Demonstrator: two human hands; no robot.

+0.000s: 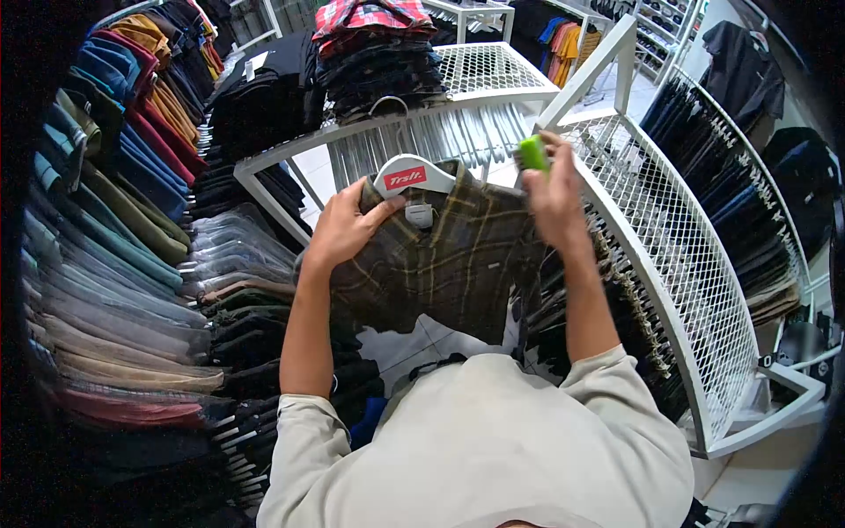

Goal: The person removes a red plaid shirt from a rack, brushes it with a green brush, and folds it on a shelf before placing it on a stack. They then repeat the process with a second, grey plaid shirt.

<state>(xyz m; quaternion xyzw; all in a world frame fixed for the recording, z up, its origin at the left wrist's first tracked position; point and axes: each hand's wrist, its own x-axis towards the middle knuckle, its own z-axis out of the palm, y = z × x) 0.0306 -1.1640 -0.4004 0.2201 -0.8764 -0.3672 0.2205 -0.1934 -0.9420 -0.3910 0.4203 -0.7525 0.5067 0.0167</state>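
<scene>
A dark plaid shirt [431, 268] hangs on a white hanger [415, 174] with a red label, its hook up near the white rack. My left hand [345, 222] is closed on the shirt's collar and shoulder beside the hanger, thumb near the neck tag. My right hand [556, 189], blurred, is raised above the shirt's other shoulder and holds a small bright green object [532, 153] between its fingers. What that object is cannot be made out.
White mesh-topped racks [656, 255] stand to the right and ahead. Folded shirts [374, 53] are stacked ahead. Hanging garments [132, 299] line the left side, and dark trousers [722, 194] hang at the far right.
</scene>
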